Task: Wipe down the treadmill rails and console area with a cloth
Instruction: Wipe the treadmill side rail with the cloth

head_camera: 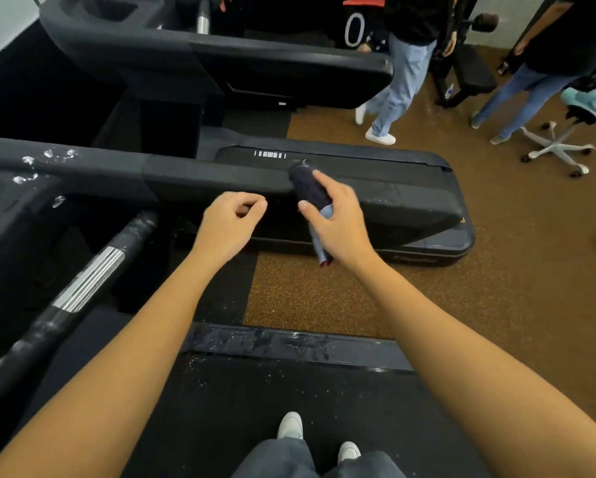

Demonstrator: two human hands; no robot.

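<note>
A dark navy cloth (307, 187), bunched into a wad with a pale blue tail hanging down, sits against the far end of the black treadmill side rail (200, 174). My right hand (338, 219) grips the cloth from the right, thumb under it. To the left, my left hand (231, 224) hovers just in front of the rail with fingers curled and nothing visible in them. White smears dot the rail and console corner (34, 174) at the far left. A black handlebar (82, 288) with a silver sensor strip slants down at the left.
I stand on the treadmill belt (255, 408), my shoes at the bottom. A second treadmill (358, 208) lies beyond the rail, a third console (220, 63) above. Two people in jeans stand at the top right beside a white swivel stool (562, 139) on the brown floor.
</note>
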